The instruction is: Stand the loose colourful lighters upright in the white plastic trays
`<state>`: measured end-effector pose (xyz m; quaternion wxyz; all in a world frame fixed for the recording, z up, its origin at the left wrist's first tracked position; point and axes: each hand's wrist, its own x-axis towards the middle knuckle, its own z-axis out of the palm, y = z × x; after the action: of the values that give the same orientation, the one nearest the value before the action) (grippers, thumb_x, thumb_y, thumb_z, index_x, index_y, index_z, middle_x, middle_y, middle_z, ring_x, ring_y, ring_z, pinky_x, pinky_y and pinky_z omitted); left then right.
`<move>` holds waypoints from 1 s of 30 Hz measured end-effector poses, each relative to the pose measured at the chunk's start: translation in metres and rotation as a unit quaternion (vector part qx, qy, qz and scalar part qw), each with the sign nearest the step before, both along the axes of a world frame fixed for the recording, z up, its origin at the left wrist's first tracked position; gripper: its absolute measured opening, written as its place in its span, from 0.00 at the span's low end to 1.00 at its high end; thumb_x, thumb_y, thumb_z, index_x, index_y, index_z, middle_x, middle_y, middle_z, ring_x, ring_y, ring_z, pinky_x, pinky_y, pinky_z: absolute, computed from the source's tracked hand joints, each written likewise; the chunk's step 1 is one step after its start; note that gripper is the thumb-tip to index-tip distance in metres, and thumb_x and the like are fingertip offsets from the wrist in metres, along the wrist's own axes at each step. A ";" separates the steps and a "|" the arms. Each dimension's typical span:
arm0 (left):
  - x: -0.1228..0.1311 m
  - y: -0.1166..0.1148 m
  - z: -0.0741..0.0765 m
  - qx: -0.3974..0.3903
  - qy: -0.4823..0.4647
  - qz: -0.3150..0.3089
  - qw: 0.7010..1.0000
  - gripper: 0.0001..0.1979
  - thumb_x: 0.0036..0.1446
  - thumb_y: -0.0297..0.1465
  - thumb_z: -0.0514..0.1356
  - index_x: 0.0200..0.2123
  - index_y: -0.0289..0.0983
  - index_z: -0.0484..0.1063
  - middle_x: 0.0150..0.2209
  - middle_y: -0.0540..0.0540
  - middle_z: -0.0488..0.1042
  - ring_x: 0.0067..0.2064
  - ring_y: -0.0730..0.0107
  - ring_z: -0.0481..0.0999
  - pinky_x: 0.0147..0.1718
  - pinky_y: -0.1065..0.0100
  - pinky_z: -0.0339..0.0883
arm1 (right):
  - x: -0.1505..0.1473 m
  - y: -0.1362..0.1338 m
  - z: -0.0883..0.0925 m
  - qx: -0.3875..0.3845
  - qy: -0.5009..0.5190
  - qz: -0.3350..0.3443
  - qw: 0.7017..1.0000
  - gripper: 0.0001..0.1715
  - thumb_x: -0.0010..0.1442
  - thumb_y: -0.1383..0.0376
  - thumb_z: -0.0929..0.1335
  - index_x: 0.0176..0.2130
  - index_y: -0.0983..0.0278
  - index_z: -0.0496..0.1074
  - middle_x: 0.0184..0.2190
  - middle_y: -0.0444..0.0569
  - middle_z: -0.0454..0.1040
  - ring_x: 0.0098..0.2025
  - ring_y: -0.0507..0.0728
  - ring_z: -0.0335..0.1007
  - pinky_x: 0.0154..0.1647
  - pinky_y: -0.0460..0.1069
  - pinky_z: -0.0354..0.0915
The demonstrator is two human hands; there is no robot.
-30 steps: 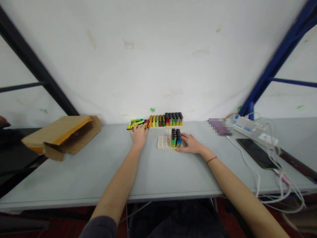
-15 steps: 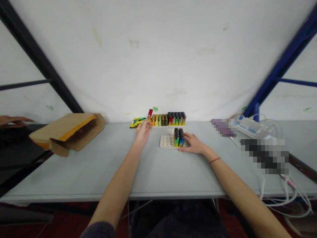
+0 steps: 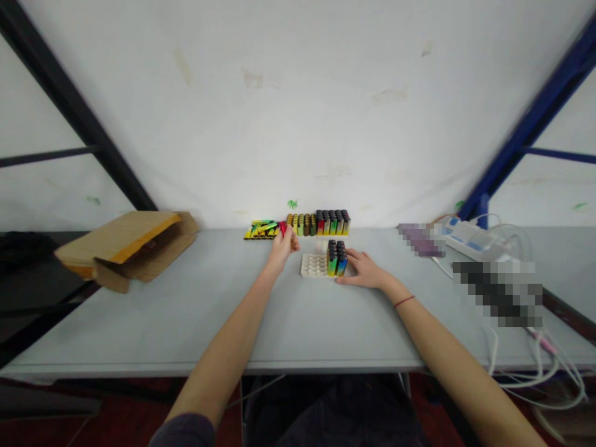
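My left hand [image 3: 282,248] is closed around a red lighter [image 3: 283,228], in front of the back row; its lower part is hidden by my fingers. Just right of it lies a white tray [image 3: 313,266] with round holes. Two rows of lighters [image 3: 332,261] with black tops stand upright at the tray's right end, green and blue at the front. My right hand [image 3: 365,270] grips that end, thumb along the near edge and fingers by the blue row. Behind my left hand is a pile of loose yellow and green lighters [image 3: 261,230], lying flat.
Against the wall stand upright rows of yellow and dark lighters [image 3: 302,225] and a filled block of black-topped lighters [image 3: 333,223]. An opened cardboard box [image 3: 125,248] lies at the left. At the right are a power strip [image 3: 475,239], white cables and blurred-out items.
My left hand has moved right and turned, bringing the red lighter lower and closer to the tray. My right hand stays put. Another person's hand at the far left has left the view.
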<state>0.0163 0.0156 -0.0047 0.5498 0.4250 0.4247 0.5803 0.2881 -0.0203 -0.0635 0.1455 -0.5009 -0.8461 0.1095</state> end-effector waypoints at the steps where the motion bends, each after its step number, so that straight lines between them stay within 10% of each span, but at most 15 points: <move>1: 0.000 0.000 -0.001 0.015 0.013 -0.001 1.000 0.22 0.57 0.50 0.66 0.33 0.39 0.64 0.23 0.56 0.66 0.22 0.80 0.66 0.25 0.75 0.64 | 0.000 0.000 -0.001 0.001 0.001 0.001 1.000 0.56 0.56 0.33 0.69 0.70 0.61 0.62 0.71 0.64 0.58 0.72 0.74 0.53 0.70 0.72 0.47; 8: 0.006 0.000 0.000 0.012 0.014 -0.027 0.999 0.21 0.62 0.52 0.60 0.38 0.38 0.68 0.18 0.61 0.55 0.16 0.81 0.53 0.16 0.76 0.49 | 0.000 0.001 -0.001 0.008 -0.001 0.004 1.000 0.53 0.56 0.34 0.69 0.69 0.59 0.63 0.71 0.61 0.59 0.71 0.73 0.54 0.70 0.71 0.49; 16: 0.013 -0.010 0.001 0.022 0.032 -0.036 0.999 0.22 0.61 0.51 0.62 0.35 0.42 0.56 0.25 0.59 0.69 0.21 0.78 0.70 0.22 0.74 0.66 | 0.000 0.000 0.002 0.007 0.001 0.010 1.000 0.53 0.57 0.35 0.69 0.68 0.61 0.63 0.71 0.64 0.58 0.72 0.73 0.54 0.70 0.71 0.48; 30: 0.021 -0.014 0.006 -0.025 -0.079 -0.032 0.996 0.34 0.57 0.64 0.51 0.19 0.40 0.58 0.14 0.56 0.55 0.16 0.80 0.55 0.17 0.74 0.55 | 0.000 0.000 0.002 0.005 -0.014 0.008 1.000 0.56 0.57 0.33 0.68 0.69 0.64 0.63 0.70 0.65 0.59 0.71 0.73 0.55 0.70 0.70 0.50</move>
<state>0.0370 0.0018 0.0010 0.6104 0.3773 0.3806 0.5833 0.2884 -0.0204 -0.0610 0.1349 -0.4950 -0.8526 0.0993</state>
